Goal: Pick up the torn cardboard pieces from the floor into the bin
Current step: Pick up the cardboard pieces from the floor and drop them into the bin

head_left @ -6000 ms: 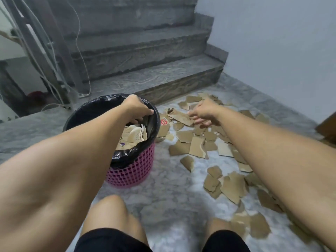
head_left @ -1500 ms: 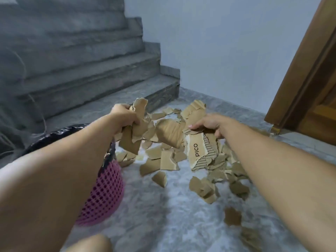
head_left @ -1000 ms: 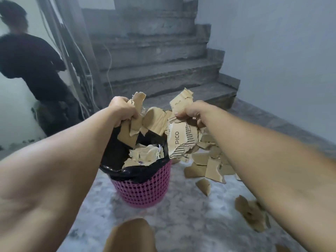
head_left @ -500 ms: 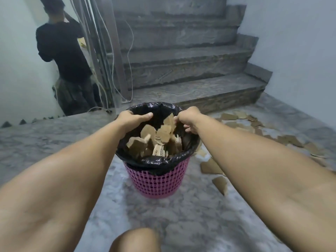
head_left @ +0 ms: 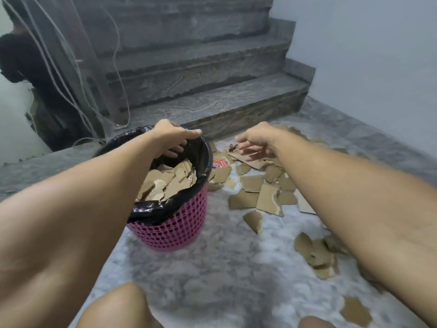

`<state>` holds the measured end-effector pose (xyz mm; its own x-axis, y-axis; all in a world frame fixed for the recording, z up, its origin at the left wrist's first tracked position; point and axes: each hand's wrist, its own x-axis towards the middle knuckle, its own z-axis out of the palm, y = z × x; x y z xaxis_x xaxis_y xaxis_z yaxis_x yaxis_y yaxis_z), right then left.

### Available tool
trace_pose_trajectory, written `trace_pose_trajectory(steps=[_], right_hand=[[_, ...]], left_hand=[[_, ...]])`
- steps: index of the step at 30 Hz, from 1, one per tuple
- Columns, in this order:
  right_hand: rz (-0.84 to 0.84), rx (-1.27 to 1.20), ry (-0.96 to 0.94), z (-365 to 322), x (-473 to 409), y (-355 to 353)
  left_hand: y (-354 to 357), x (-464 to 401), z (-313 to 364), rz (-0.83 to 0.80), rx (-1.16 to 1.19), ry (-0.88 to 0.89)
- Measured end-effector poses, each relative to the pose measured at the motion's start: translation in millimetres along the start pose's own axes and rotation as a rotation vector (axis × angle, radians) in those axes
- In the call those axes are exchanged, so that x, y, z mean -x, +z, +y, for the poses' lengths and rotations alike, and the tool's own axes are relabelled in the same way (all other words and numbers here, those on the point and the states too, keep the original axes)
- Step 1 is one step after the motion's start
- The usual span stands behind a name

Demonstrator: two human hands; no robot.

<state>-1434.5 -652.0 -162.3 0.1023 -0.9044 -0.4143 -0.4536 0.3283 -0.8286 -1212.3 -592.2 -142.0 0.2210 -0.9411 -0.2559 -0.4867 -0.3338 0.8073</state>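
The bin [head_left: 176, 223], pink mesh with a black liner, is already heaped with cardboard close to its rim, so a further handful could slide off the heap and spill back onto the floor [head_left: 224, 268]; a careless push on the rim might also tip it, since it looks light. The left hand [head_left: 173, 138] hangs over the bin's far rim, fingers [head_left: 173, 152] loosely spread and holding nothing. The right hand [head_left: 256, 142], just right of the bin, reaches with open, empty fingers toward the scraps [head_left: 257, 197], which lie scattered right of the bin. The right forearm covers many of them, so how many remain is hard to judge. Left of the bin, a blurred figure beside the stairs [head_left: 201, 95] cannot be made out.
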Motion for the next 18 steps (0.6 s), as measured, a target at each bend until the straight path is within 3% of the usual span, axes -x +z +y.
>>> trace_pose_trajectory(steps=[8,18], right_hand=[[0.009,0.051,0.207,103.8,-11.0,-114.3],[0.081,0.045,0.471,254.1,-23.5,-224.2]], left_hand=[[131.9,-24.2,52.6,-0.202,-0.097,0.045],[279.9,-56.8,35.7,-0.381,-0.352,-0.050]])
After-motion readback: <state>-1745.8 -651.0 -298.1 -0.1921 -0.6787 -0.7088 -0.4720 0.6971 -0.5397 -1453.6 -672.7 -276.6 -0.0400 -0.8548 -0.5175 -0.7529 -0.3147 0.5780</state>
